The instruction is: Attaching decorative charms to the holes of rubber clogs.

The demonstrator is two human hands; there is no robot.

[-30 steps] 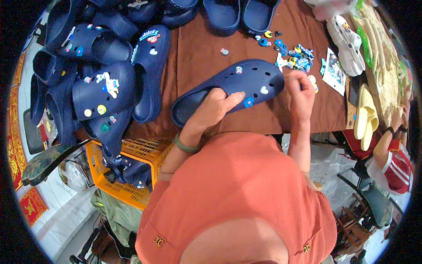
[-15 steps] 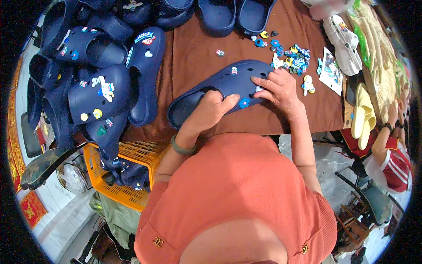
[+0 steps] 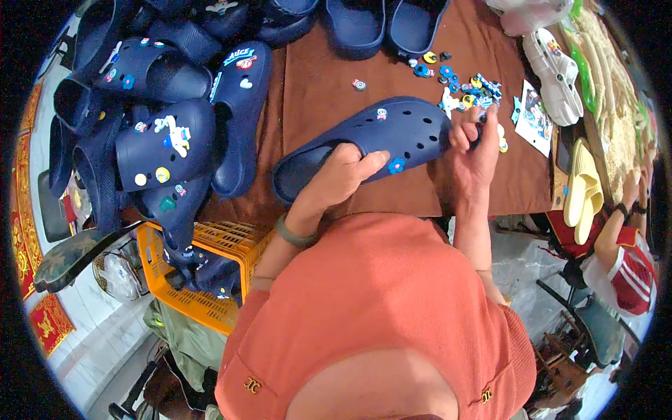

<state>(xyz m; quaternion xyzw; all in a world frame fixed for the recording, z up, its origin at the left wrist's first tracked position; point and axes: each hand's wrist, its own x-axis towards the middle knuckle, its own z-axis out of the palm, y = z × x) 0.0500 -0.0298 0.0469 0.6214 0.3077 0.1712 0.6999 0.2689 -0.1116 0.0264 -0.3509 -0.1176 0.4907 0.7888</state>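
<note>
A navy blue clog (image 3: 413, 126) lies on the brown cloth before me, its toe to the right. It carries a candy-like charm (image 3: 381, 113) and a blue flower charm (image 3: 396, 165); several other holes are bare. My left hand (image 3: 343, 171) grips the clog by its opening, thumb on the upper. Off to the right of the toe, my right hand (image 3: 470, 150) is raised, its fingers pinched around a small shoe charm that they mostly hide. Just beyond the fingers is a heap of charms (image 3: 483, 91), blue, white and yellow.
Navy clogs with charms (image 3: 164, 143) are piled at the left. Two plain clogs (image 3: 355, 28) stand at the far edge. A printed card (image 3: 534, 119), a white clog (image 3: 553, 77) and yellow slippers (image 3: 582, 189) are at the right. An orange crate (image 3: 192, 315) holds more clogs below.
My right hand has lifted off the clog's toe and moved right, and the white charm it was touching has left the clog. My left hand keeps its grip.
</note>
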